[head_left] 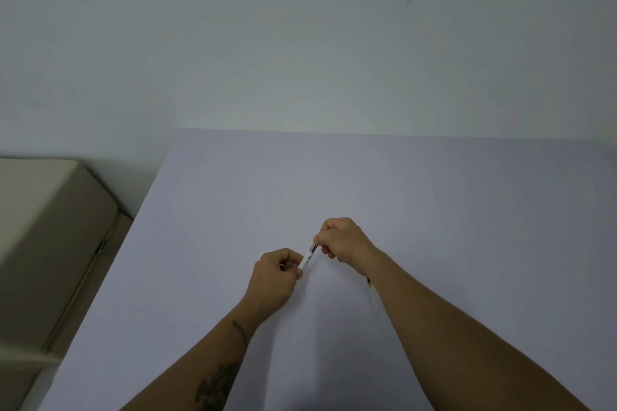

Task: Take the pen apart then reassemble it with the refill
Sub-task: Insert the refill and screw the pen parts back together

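A white pen with a dark metallic section at its upper end is held above the table between both hands. My left hand grips the white barrel at its lower end. My right hand pinches the dark upper end with its fingertips. A thin pale refill with a dark tip lies on the table, partly hidden under my right forearm.
The pale lilac table reaches to a plain wall at the back. A beige cushioned seat stands to the left of the table's edge.
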`<state>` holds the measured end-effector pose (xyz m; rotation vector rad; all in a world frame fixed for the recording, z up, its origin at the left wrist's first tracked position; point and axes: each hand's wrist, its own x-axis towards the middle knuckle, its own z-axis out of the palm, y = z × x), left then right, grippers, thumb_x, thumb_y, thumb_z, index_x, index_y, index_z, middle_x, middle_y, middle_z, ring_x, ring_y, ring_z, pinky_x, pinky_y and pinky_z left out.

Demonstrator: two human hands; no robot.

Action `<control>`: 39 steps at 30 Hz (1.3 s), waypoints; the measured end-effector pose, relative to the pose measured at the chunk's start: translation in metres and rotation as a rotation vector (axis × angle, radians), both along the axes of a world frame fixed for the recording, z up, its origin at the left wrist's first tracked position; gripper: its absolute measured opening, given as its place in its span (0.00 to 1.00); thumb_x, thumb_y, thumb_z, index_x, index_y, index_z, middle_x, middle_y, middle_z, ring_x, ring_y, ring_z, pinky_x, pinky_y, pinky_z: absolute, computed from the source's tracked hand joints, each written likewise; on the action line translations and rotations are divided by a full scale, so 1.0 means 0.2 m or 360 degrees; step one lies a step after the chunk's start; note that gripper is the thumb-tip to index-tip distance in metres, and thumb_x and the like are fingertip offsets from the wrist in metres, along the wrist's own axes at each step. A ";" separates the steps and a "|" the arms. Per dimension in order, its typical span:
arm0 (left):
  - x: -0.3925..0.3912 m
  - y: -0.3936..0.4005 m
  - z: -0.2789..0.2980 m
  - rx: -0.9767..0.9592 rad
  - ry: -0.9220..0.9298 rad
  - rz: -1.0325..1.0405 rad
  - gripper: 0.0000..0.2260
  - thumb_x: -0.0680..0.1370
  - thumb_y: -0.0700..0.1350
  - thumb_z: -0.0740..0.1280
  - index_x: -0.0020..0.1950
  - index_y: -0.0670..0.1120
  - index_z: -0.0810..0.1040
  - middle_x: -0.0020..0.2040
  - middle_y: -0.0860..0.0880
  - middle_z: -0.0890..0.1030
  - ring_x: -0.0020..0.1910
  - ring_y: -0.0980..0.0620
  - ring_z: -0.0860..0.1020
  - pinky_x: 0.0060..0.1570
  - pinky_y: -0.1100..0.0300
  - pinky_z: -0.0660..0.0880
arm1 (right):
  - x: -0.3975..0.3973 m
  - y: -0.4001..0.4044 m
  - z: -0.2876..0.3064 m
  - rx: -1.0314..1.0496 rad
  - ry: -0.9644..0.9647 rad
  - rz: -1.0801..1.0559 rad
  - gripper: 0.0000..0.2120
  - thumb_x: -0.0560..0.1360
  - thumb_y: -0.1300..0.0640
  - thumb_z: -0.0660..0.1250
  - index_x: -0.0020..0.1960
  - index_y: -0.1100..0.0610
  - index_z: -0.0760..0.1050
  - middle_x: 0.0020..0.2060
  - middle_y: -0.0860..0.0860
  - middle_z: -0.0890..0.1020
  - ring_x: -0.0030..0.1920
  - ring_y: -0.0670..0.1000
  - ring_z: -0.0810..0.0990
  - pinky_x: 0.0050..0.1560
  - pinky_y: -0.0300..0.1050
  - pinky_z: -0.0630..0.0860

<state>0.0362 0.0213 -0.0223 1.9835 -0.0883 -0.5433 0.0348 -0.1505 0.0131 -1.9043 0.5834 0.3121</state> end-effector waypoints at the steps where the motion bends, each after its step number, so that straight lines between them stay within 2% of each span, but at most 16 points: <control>1: -0.01 0.00 0.00 -0.0003 0.0002 -0.0012 0.08 0.75 0.35 0.68 0.45 0.46 0.83 0.36 0.48 0.78 0.34 0.52 0.73 0.35 0.62 0.71 | -0.01 -0.01 0.01 -0.0007 0.0013 0.0016 0.06 0.71 0.58 0.69 0.37 0.58 0.76 0.31 0.52 0.79 0.30 0.48 0.73 0.27 0.38 0.68; 4: -0.03 -0.01 0.02 -0.0011 0.0010 -0.0036 0.08 0.75 0.35 0.68 0.45 0.46 0.83 0.36 0.49 0.78 0.34 0.52 0.73 0.35 0.61 0.72 | -0.06 -0.02 0.04 0.0002 0.0047 0.0043 0.06 0.72 0.54 0.70 0.44 0.57 0.79 0.35 0.51 0.81 0.33 0.48 0.75 0.30 0.38 0.69; 6: -0.03 -0.01 0.02 -0.0008 0.0011 -0.0057 0.08 0.75 0.35 0.68 0.44 0.46 0.84 0.35 0.49 0.78 0.34 0.52 0.73 0.35 0.60 0.72 | -0.09 -0.03 0.05 0.0117 0.0037 0.0013 0.10 0.72 0.56 0.70 0.53 0.54 0.80 0.40 0.52 0.84 0.35 0.49 0.77 0.33 0.40 0.71; 7: -0.04 -0.01 0.03 -0.0008 0.0012 -0.0067 0.08 0.75 0.35 0.68 0.44 0.46 0.84 0.35 0.49 0.78 0.34 0.52 0.74 0.35 0.60 0.72 | -0.10 -0.04 0.05 0.0163 0.0015 -0.0012 0.11 0.73 0.59 0.70 0.55 0.53 0.81 0.42 0.52 0.84 0.36 0.49 0.78 0.34 0.41 0.72; 10: -0.06 -0.02 0.03 -0.0006 0.0015 -0.0093 0.08 0.75 0.35 0.68 0.43 0.46 0.83 0.36 0.49 0.79 0.34 0.52 0.74 0.35 0.59 0.73 | -0.13 -0.05 0.04 0.0109 -0.0034 -0.0037 0.07 0.73 0.64 0.69 0.46 0.55 0.84 0.39 0.52 0.84 0.35 0.47 0.78 0.33 0.40 0.72; 13: -0.06 -0.02 0.05 -0.0023 0.0014 -0.0103 0.07 0.74 0.35 0.68 0.43 0.46 0.83 0.35 0.49 0.78 0.33 0.52 0.73 0.35 0.60 0.72 | -0.14 -0.05 0.04 0.0021 -0.0041 -0.0031 0.05 0.73 0.60 0.71 0.38 0.57 0.81 0.34 0.51 0.82 0.32 0.47 0.76 0.32 0.40 0.71; 16: -0.08 -0.02 0.06 -0.0027 -0.0001 -0.0126 0.07 0.74 0.35 0.68 0.43 0.45 0.83 0.35 0.49 0.78 0.34 0.52 0.73 0.36 0.59 0.72 | -0.15 -0.03 0.05 -0.0058 -0.0024 -0.0011 0.11 0.72 0.54 0.71 0.34 0.56 0.73 0.30 0.51 0.77 0.29 0.49 0.71 0.30 0.41 0.68; 19: -0.09 0.00 0.06 -0.0017 0.0004 -0.0137 0.07 0.74 0.35 0.69 0.43 0.45 0.83 0.34 0.50 0.77 0.33 0.52 0.72 0.34 0.60 0.71 | -0.16 -0.01 0.05 -0.0161 0.0056 0.0091 0.13 0.72 0.50 0.68 0.34 0.55 0.70 0.28 0.50 0.71 0.28 0.49 0.65 0.30 0.42 0.64; 22: -0.10 0.02 0.06 -0.0007 -0.0002 -0.0131 0.06 0.74 0.35 0.69 0.42 0.46 0.83 0.34 0.50 0.77 0.32 0.53 0.72 0.33 0.62 0.70 | -0.17 -0.02 0.07 -0.0188 0.0101 0.0127 0.13 0.72 0.47 0.69 0.38 0.56 0.78 0.29 0.48 0.78 0.28 0.47 0.73 0.29 0.40 0.68; 25: -0.09 0.03 0.06 -0.0002 -0.0005 -0.0122 0.06 0.74 0.36 0.69 0.42 0.46 0.83 0.34 0.50 0.77 0.31 0.53 0.72 0.32 0.62 0.69 | -0.16 -0.04 0.09 -0.0029 -0.0008 0.0085 0.04 0.71 0.57 0.72 0.45 0.55 0.83 0.36 0.52 0.85 0.32 0.47 0.79 0.30 0.39 0.72; 28: -0.08 0.03 0.07 -0.0013 -0.0011 -0.0125 0.06 0.74 0.36 0.69 0.43 0.46 0.83 0.35 0.50 0.77 0.31 0.53 0.72 0.32 0.62 0.69 | -0.16 -0.03 0.08 -0.0092 -0.0081 0.0088 0.03 0.71 0.61 0.71 0.41 0.56 0.83 0.34 0.51 0.85 0.32 0.47 0.80 0.29 0.36 0.72; 31: -0.06 0.03 0.09 -0.0036 -0.0018 -0.0127 0.06 0.74 0.35 0.69 0.43 0.45 0.83 0.35 0.50 0.77 0.31 0.53 0.71 0.33 0.61 0.69 | -0.15 -0.01 0.08 -0.0197 -0.0096 0.0062 0.10 0.73 0.54 0.71 0.36 0.58 0.79 0.30 0.51 0.82 0.30 0.48 0.77 0.33 0.41 0.73; 35: -0.05 0.03 0.10 -0.0049 -0.0019 -0.0138 0.06 0.74 0.35 0.69 0.44 0.44 0.83 0.35 0.50 0.76 0.32 0.54 0.71 0.33 0.62 0.69 | -0.14 0.01 0.08 -0.0337 -0.0090 0.0128 0.18 0.74 0.47 0.68 0.31 0.55 0.68 0.29 0.52 0.71 0.31 0.51 0.67 0.35 0.45 0.67; 37: -0.05 0.03 0.10 -0.0054 -0.0017 -0.0133 0.05 0.74 0.35 0.69 0.44 0.43 0.83 0.36 0.50 0.76 0.33 0.53 0.72 0.34 0.62 0.69 | -0.14 0.00 0.10 -0.0338 -0.0058 0.0158 0.19 0.74 0.44 0.68 0.34 0.57 0.71 0.30 0.52 0.72 0.31 0.51 0.68 0.35 0.44 0.67; 39: -0.04 0.03 0.10 -0.0048 -0.0018 -0.0121 0.06 0.74 0.35 0.69 0.44 0.44 0.83 0.36 0.50 0.77 0.33 0.53 0.72 0.34 0.61 0.69 | -0.13 -0.02 0.13 -0.0234 -0.0031 0.0127 0.16 0.74 0.44 0.70 0.41 0.58 0.77 0.32 0.52 0.79 0.31 0.50 0.74 0.33 0.42 0.70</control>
